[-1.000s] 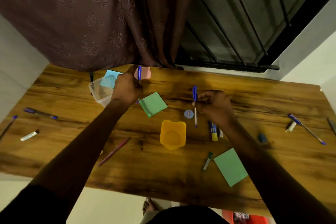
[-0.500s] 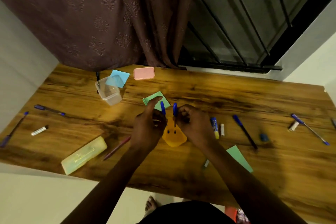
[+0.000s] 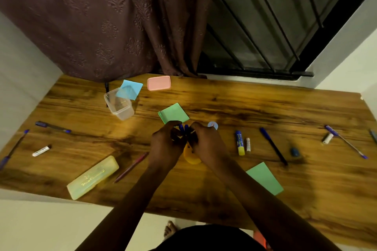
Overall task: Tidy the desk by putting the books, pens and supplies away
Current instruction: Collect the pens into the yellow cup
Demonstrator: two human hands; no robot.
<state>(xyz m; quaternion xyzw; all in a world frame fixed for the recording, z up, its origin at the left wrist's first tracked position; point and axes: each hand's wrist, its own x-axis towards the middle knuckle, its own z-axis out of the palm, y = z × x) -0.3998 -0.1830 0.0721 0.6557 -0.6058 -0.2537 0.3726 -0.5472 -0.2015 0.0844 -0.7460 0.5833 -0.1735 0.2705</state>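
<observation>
Both my hands meet over the yellow cup [image 3: 191, 158] at the middle of the wooden desk [image 3: 224, 108]. My left hand [image 3: 166, 144] and my right hand [image 3: 206, 143] each pinch a blue pen [image 3: 183, 129], the two pens standing side by side with their caps up over the cup's mouth. The hands hide most of the cup, and I cannot tell how deep the pens sit. A green notepad [image 3: 174, 115] lies just behind the hands. Other pens lie scattered: a dark blue pen [image 3: 273, 145] to the right, a red pen [image 3: 131, 167] to the left.
A yellow pencil case [image 3: 92, 177] lies front left, a clear tub [image 3: 119, 106] with a blue note [image 3: 129, 91] and a pink lid [image 3: 159, 83] at the back. A glue stick [image 3: 239, 142], a second green pad [image 3: 264, 178], more pens and small markers lie along both ends.
My hands came from the back of the desk and the right side to the yellow cup, each carrying a blue pen. The pens now stand lower and closer together over the cup.
</observation>
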